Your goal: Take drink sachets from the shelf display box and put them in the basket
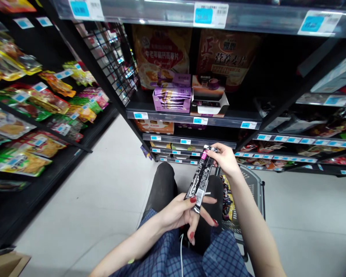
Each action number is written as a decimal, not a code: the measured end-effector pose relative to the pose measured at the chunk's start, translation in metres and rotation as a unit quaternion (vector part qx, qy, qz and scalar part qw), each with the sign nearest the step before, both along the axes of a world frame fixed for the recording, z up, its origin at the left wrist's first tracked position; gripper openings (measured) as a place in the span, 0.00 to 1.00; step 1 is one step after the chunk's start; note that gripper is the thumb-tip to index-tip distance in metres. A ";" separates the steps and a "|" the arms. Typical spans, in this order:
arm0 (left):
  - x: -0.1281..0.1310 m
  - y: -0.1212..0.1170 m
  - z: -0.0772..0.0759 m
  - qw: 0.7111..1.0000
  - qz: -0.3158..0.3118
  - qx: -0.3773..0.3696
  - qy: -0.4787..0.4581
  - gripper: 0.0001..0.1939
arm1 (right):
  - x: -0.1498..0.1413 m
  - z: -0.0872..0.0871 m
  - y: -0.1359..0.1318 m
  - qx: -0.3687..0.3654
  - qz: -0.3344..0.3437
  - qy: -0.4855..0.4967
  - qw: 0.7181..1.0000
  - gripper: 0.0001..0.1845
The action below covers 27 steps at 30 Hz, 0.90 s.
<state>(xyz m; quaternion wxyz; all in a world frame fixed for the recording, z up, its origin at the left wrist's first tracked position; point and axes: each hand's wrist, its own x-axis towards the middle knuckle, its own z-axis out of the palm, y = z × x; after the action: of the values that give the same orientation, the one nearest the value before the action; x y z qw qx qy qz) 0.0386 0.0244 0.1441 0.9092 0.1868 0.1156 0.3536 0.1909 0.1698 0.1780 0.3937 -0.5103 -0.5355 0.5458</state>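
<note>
A long black stick packet with white print, a barcode and a pink patch is stretched between my two hands above my knees. My left hand pinches its lower end with the thumb on top, the other fingers spread beneath. At its upper end, my right hand grips the packet between thumb and fingers. On the shelf ahead stands an open display box with a dark packet lying inside. Beside it is a purple box filled with purple stick packets.
A grey shopping basket or cart with yellow and dark packets stands by my right leg. Oatmeal bags stand behind the boxes. Snack shelves line the left, with a cardboard box on the floor. A white cable hangs before me.
</note>
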 end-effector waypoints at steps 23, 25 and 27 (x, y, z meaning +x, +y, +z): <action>-0.004 0.007 0.003 0.984 0.010 -0.177 -0.002 0.24 | -0.031 -0.108 -0.025 -0.190 0.019 0.089 0.977 0.14; -0.004 0.006 0.001 0.985 0.002 -0.170 0.004 0.23 | -0.027 -0.100 -0.019 -0.178 0.010 0.088 0.980 0.15; -0.004 0.005 -0.001 0.989 -0.005 -0.150 0.013 0.23 | -0.022 -0.085 -0.010 -0.153 -0.004 0.088 0.984 0.16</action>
<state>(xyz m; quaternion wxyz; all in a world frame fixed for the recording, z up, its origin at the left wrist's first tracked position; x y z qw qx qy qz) 0.0350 0.0292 0.1429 0.9270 0.0534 0.1783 0.3257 0.1688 0.1597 0.0928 0.3588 -0.5166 -0.4069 0.6625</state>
